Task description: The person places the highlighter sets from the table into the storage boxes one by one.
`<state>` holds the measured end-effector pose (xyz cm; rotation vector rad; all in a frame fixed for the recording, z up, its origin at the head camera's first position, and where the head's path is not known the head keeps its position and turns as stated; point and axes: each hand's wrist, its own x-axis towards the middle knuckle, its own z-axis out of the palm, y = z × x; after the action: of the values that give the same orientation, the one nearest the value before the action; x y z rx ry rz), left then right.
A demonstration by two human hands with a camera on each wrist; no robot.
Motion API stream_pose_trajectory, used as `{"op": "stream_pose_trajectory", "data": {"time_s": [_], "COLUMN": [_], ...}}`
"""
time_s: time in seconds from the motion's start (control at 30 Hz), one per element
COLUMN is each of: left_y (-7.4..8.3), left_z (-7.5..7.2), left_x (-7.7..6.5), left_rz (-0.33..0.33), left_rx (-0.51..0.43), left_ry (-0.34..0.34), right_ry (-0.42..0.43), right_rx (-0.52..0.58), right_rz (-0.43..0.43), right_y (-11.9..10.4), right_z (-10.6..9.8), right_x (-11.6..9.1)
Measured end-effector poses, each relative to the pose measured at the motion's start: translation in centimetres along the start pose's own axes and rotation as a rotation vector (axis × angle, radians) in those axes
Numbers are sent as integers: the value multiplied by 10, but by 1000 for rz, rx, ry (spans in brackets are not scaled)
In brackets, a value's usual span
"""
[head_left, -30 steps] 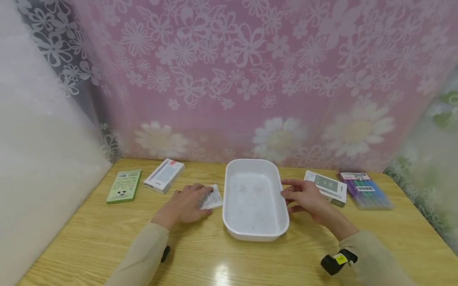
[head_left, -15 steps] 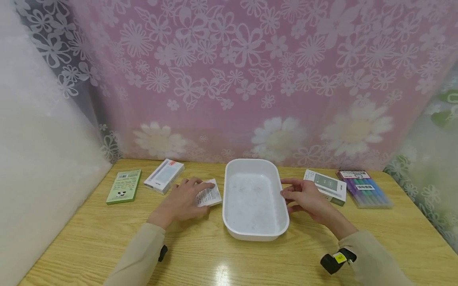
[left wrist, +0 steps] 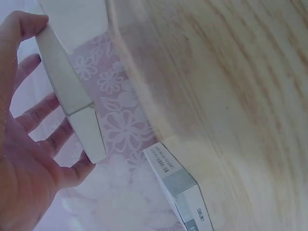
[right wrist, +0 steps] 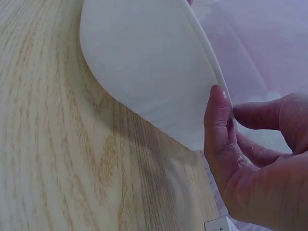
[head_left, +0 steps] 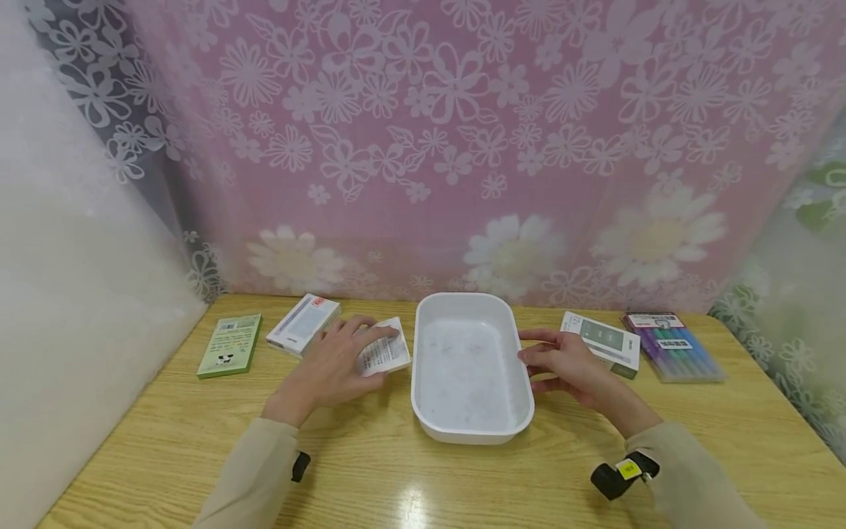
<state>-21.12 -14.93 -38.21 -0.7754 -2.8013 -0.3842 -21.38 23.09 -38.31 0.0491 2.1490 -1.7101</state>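
Note:
My left hand [head_left: 333, 364] grips a small flat white box [head_left: 385, 349] printed with fine text, just left of the tray. In the left wrist view the thumb and fingers hold this box [left wrist: 62, 86] by its edges, with a gap between it and the tabletop. A deep white rectangular tray [head_left: 471, 415] sits mid-table with nothing in it. At its right side my right hand [head_left: 568, 367] holds the rim; the right wrist view shows the thumb and fingers [right wrist: 219, 125] pinching that edge from outside.
On the left lie a green box [head_left: 230, 345] and a white box with a red label [head_left: 305, 323]. To the right are a white and grey-green box [head_left: 604, 344] and a pack of coloured markers [head_left: 674, 353]. A pink floral curtain [head_left: 396, 184] hangs behind the wooden table [head_left: 370, 470].
My left hand has raised the small white box off the table and drawn it slightly back and left, tilting it. The right hand has stayed at the tray's rim.

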Motion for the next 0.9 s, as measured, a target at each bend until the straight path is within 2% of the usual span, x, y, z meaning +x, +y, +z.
{"op": "stream_pose_trajectory", "data": {"time_s": [0.17, 0.4, 0.9], "left_y": [3, 10, 53], "left_z": [-4, -13, -16], "left_x": [-1, -1, 11], "left_rz": [0, -12, 99], "left_rx": [9, -27, -116], "left_ry": [10, 9, -12], "right_ry": [-33, -76, -87], "right_rx": [69, 118, 161], "right_rz": [20, 22, 19], "right_y": [-1, 0, 3], "right_z": [-2, -4, -6], "right_x": [-1, -2, -1]}}
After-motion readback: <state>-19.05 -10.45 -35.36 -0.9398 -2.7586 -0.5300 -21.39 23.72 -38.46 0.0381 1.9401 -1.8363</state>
